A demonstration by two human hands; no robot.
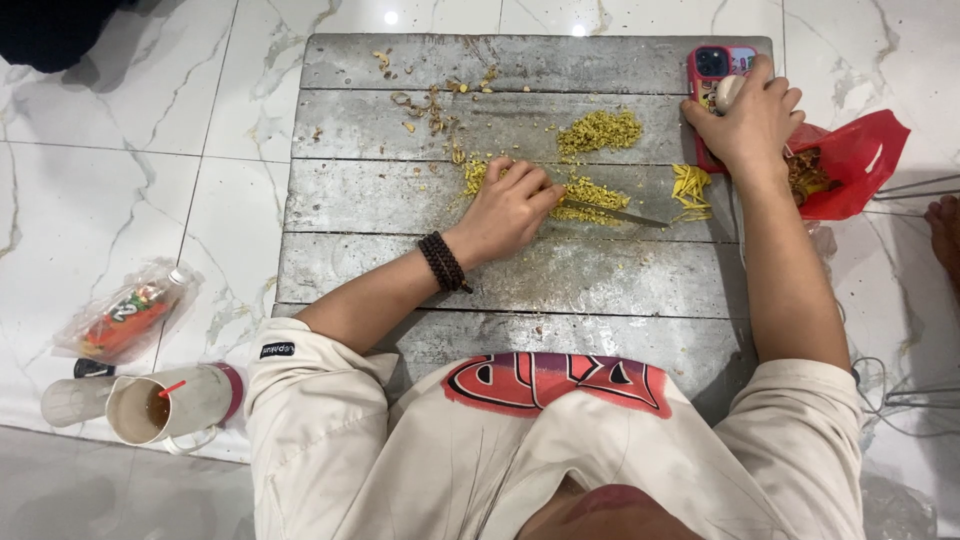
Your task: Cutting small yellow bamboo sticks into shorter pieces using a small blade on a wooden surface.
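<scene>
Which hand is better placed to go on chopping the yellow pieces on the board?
Left. The left hand grips the knife, blade beside the chopped yellow pile. The right hand rests on the phone at the board's corner.

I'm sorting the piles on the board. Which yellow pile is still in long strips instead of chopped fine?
The small pile of yellow strips at the board's right edge, just below the right hand. The two other piles are finely chopped; the knife lies against the nearer one.

Phone, red case, dark back: under the right hand's fingers. Red plastic bag: just right of them. Clear packet, orange contents: far left of the left fingers.
</scene>
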